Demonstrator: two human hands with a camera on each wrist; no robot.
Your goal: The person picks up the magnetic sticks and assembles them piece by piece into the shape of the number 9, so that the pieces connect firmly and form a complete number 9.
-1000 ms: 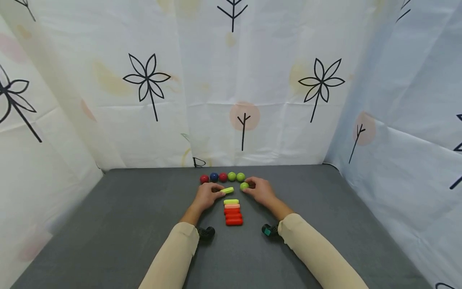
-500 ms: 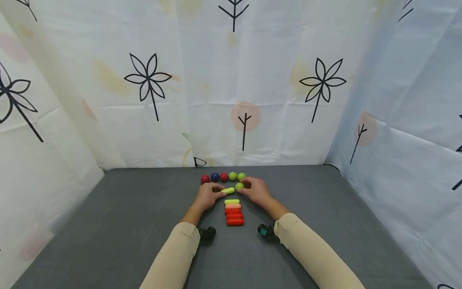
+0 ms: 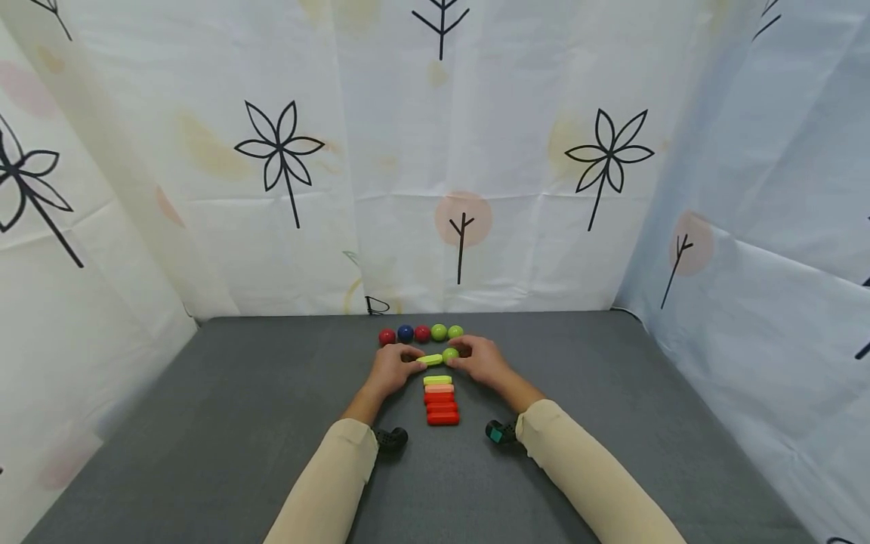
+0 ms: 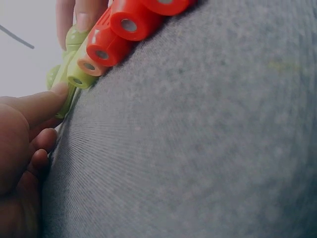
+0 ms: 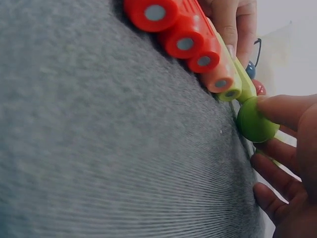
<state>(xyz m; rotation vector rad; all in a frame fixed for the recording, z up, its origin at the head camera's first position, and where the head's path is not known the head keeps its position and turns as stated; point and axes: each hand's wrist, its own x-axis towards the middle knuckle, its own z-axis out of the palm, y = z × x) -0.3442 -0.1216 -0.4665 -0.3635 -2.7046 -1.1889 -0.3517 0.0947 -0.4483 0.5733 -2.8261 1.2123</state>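
Observation:
Between the thumb and fingers of my left hand (image 3: pixel 387 370) is a yellow-green magnetic rod (image 3: pixel 431 360), lying roughly sideways. My right hand (image 3: pixel 484 361) pinches a green ball (image 3: pixel 450 354) against the right end of that rod; in the right wrist view the ball (image 5: pixel 256 121) and rod appear to touch. Just nearer, a column of rods lies side by side: a yellow-green rod (image 3: pixel 438 380), an orange rod (image 3: pixel 439 389) and several red rods (image 3: pixel 442 418). Metal discs show in their ends in both wrist views.
Behind the hands, a row of balls crosses the table: a red ball (image 3: pixel 387 337), a blue ball (image 3: pixel 405 333), another red ball (image 3: pixel 422 333) and two green balls (image 3: pixel 439 332). The grey tabletop (image 3: pixel 204 423) ends at a patterned white curtain (image 3: pixel 381 151).
My right hand has moved left with the green ball, bringing it from apart to the rod's right end. The left hand and its rod have stayed almost still.

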